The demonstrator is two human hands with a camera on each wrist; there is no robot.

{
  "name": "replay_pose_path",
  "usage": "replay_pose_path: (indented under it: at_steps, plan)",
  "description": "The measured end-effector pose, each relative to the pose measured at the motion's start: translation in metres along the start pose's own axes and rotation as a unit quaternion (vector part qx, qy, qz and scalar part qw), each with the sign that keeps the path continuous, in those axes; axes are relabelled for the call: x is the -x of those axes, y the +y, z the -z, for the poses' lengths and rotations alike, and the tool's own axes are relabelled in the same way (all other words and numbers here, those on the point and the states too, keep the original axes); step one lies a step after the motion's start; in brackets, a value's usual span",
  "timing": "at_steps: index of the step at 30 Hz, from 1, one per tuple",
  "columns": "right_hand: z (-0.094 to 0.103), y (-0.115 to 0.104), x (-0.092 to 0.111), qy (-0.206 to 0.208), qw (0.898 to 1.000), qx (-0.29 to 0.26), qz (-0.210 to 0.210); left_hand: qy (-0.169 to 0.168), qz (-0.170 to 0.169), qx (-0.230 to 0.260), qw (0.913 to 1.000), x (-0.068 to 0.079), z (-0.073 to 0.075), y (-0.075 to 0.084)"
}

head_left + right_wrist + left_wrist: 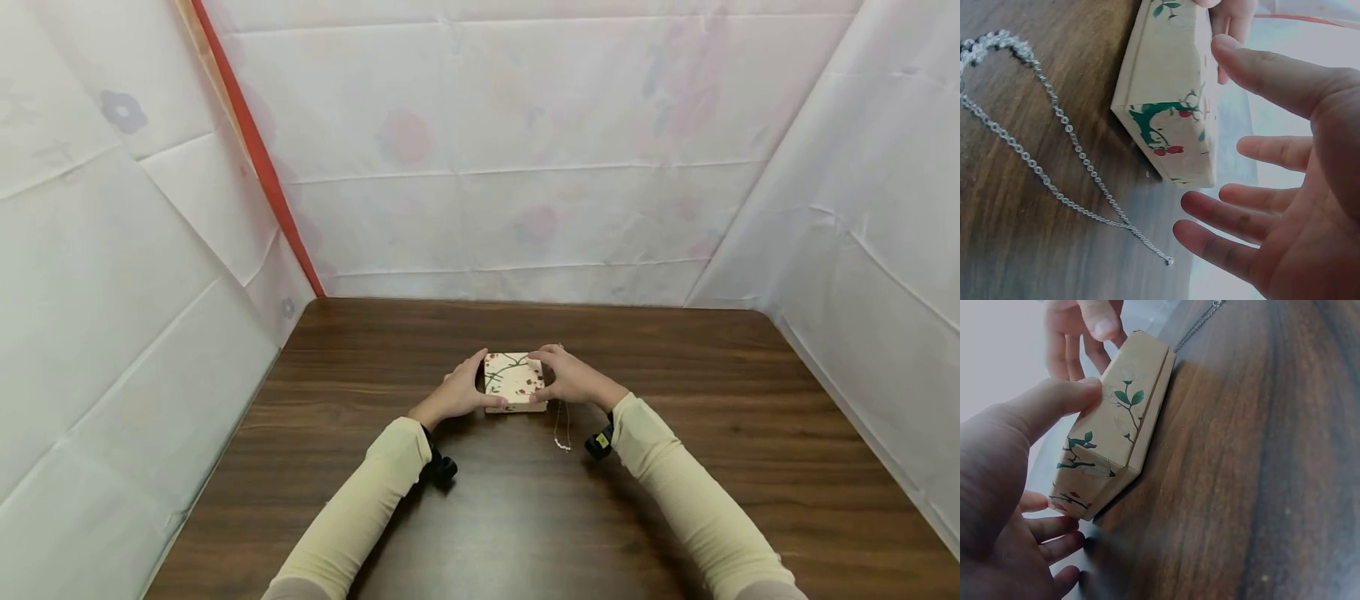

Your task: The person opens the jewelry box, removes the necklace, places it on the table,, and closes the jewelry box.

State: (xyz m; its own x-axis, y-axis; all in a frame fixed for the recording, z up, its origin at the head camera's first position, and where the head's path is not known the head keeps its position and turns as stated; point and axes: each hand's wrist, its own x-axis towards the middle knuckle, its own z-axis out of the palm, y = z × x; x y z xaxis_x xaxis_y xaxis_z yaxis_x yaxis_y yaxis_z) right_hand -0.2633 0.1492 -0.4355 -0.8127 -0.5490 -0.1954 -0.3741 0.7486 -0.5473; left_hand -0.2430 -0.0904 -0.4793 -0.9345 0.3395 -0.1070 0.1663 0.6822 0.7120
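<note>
A cream gift box with printed branches, green leaves and red berries sits on the brown table, its lid seam showing near the bottom. My left hand holds the box at its left side, thumb against the front face and fingertips at the end. On the other side, my right hand is spread around the corner. Its thumb tip is right at the box edge, while the other fingers stand apart from the box. A silver chain necklace lies on the table beside the right hand, looped at one end.
The wooden table reaches back to a pale patterned curtain. Similar cloth hangs at left and right, with a red strip at the back left corner. Each wrist wears a black camera.
</note>
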Motion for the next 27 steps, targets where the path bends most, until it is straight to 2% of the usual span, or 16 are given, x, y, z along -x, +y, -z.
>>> replay_pose_path:
  at_steps: [9,16,22,27]
  plan:
    - [0.006,-0.004,0.002,0.021,0.999,-0.001,0.025,0.000,0.000,0.001,1.0000,-0.004,-0.001,0.000]
    - [0.011,-0.004,0.005,0.045,0.999,0.004,0.018,0.018,-0.001,0.011,0.9998,-0.002,0.002,-0.002]
    - [0.011,-0.005,0.009,0.079,0.997,0.013,0.014,0.067,-0.006,0.004,0.9977,0.004,0.011,0.000]
    - [0.007,-0.010,0.010,0.130,0.991,0.041,0.001,0.129,-0.026,-0.064,0.9893,0.011,0.017,0.008]
